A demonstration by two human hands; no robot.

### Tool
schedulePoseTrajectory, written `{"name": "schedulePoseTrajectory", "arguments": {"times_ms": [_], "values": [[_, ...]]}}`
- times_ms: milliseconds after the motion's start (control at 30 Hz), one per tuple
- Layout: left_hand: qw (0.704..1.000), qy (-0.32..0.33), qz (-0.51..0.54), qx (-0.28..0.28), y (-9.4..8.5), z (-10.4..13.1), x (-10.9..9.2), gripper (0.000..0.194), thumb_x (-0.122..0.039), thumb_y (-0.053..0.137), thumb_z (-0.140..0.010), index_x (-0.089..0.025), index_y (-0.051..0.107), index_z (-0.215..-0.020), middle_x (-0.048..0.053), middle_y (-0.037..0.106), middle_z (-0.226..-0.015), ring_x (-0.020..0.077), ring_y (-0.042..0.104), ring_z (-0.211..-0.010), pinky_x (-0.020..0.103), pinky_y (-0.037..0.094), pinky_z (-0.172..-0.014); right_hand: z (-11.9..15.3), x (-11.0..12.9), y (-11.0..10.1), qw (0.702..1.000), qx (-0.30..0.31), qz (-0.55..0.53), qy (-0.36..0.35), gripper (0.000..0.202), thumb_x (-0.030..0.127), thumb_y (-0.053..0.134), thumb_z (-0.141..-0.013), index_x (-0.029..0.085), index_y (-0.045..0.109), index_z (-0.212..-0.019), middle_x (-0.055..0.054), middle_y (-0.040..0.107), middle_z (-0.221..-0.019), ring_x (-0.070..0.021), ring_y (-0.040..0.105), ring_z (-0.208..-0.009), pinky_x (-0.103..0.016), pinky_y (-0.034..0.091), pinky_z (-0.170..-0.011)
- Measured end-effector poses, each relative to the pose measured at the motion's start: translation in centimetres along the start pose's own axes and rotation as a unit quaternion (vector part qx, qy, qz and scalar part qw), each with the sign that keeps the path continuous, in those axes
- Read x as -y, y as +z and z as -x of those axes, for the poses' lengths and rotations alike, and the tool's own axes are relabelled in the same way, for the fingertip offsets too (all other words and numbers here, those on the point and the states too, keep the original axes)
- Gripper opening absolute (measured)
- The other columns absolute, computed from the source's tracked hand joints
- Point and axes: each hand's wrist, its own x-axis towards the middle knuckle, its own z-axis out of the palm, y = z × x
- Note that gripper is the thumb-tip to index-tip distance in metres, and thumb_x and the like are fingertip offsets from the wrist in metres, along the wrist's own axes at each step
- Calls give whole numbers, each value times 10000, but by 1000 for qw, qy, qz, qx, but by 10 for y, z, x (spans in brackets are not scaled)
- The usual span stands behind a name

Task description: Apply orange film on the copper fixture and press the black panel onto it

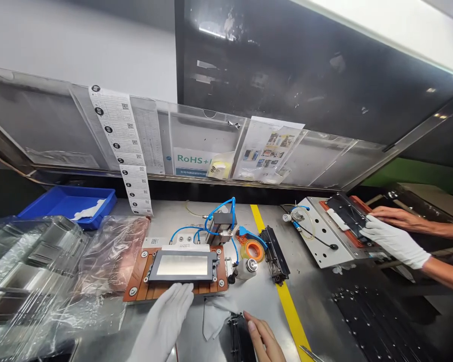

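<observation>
My left hand [165, 322], in a white glove, rests flat with its fingertips at the front edge of a brown fixture plate [136, 281]. A dark-framed panel with a pale grey face [182, 265] lies in that fixture. My bare right hand [263, 338] lies at the bottom, fingers on a black frame part [237, 332] beside a thin grey sheet [213, 317]. Neither hand visibly grips anything.
Blue air hoses [219, 211], an orange tape roll [253, 250], a black strip [275, 255] and a yellow floor line [287, 296] lie mid-table. Clear plastic trays [26, 266] stack left, behind them a blue bin [66, 201]. A co-worker's hands [394, 236] work at a second fixture [324, 231].
</observation>
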Motion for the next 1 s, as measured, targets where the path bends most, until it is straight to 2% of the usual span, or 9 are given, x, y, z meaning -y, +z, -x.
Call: {"name": "schedulePoseTrajectory", "arguments": {"times_ms": [100,233,333,433,500,667,800,900,1000], "values": [[997,1,-57,51,-12,-9,-3,472,-143,507,-809,-227,667,-1245,-59,549,-1397,173,350,-1441,274,-45,-1290,-3,13,13,999,37,-10,-24,767,851,381,-851,247,788,-1093,-108,748,-1131,-285,672,-1128,-315,538,-953],[997,-49,-35,55,-17,-16,-13,447,-318,572,-759,-212,726,-1165,2,616,-1356,248,423,-1423,318,-24,-1298,-9,26,30,995,79,-31,-61,671,779,407,-902,261,768,-1130,-98,741,-1115,-271,667,-1125,-324,520,-986],[993,-98,-46,36,-16,-24,-16,399,-415,646,-741,-225,790,-1061,84,732,-1228,327,590,-1291,493,193,-1278,-21,37,33,990,108,-7,-90,551,651,415,-963,267,715,-1218,-93,699,-1194,-252,649,-1159,-324,522,-989],[984,-117,-136,-4,-17,-40,-17,352,-412,599,-830,-249,774,-1089,111,766,-1162,358,689,-1129,605,405,-1130,-38,50,32,985,105,60,-120,464,509,430,-981,261,638,-1314,-112,608,-1334,-257,640,-1181,-360,539,-988],[975,-83,-204,-11,-17,-52,-17,365,-383,571,-861,-257,756,-1150,113,736,-1238,355,636,-1208,569,361,-1158,-50,58,31,979,85,123,-139,441,443,443,-976,249,610,-1336,-128,554,-1406,-281,612,-1236,-402,535,-1013],[947,2,-321,26,-13,-71,-4,626,-402,685,-793,-193,603,-1377,157,498,-1524,425,293,-1485,574,123,-1234,-74,65,30,950,87,247,-171,416,297,484,-949,198,616,-1331,-148,550,-1447,-324,571,-1295,-464,504,-1056],[927,19,-372,36,-9,-73,6,699,-483,642,-833,-151,528,-1437,189,434,-1559,450,294,-1477,608,150,-1218,-83,66,26,947,95,252,-176,374,260,529,-916,188,676,-1252,-148,633,-1357,-353,595,-1250,-502,481,-1053],[911,26,-409,40,-18,-72,4,729,-542,574,-863,-106,513,-1445,225,418,-1562,455,282,-1479,616,152,-1213,-84,67,20,949,96,248,-171,312,282,521,-914,203,730,-1133,-143,704,-1196,-349,678,-1089,-480,523,-953],[895,0,-445,-38,-42,-67,-2,751,-516,461,-890,-20,471,-1455,254,395,-1573,438,226,-1499,582,106,-1230,-83,67,17,959,92,219,-157,326,336,499,-928,229,730,-1132,-115,710,-1125,-292,717,-920,-412,549,-858]]}}
